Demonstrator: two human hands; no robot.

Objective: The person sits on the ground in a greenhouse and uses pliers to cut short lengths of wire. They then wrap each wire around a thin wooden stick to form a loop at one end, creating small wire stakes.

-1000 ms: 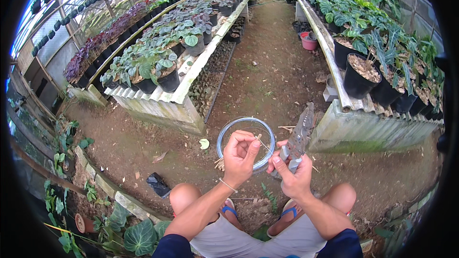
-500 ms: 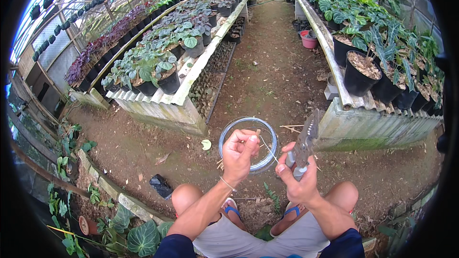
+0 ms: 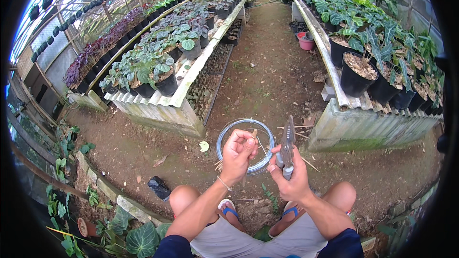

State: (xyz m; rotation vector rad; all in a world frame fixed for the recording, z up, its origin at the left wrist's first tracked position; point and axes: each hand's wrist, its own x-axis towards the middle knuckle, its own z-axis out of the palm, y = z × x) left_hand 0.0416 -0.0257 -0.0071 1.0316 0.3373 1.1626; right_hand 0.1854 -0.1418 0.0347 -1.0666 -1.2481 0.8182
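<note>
My left hand [image 3: 236,156] is closed in a pinch around a thin bamboo stick [image 3: 255,134], whose tip pokes up above the fingers. A short length of pale wire [image 3: 263,150] runs from beside the stick toward my right fingers. In my right hand [image 3: 294,179] is a pair of pliers [image 3: 288,144] with grey grips, its toothed metal jaws pointing up and away. My right thumb and forefinger are close to the wire's end; whether they pinch it is hard to tell. Below both hands, a coil of silvery wire [image 3: 221,139] lies on the soil.
Corrugated benches with potted plants flank a dirt path; the left bench [image 3: 184,95] and right bench [image 3: 344,102] end just ahead. Thin sticks [image 3: 310,163] lie around the coil. A black plastic bag [image 3: 158,188] is at the left, a red bucket [image 3: 306,41] farther off.
The pliers have swung more upright and shifted slightly left, bringing my right hand nearer my left. My left hand still holds the bamboo stick. The whole view has shifted slightly.
</note>
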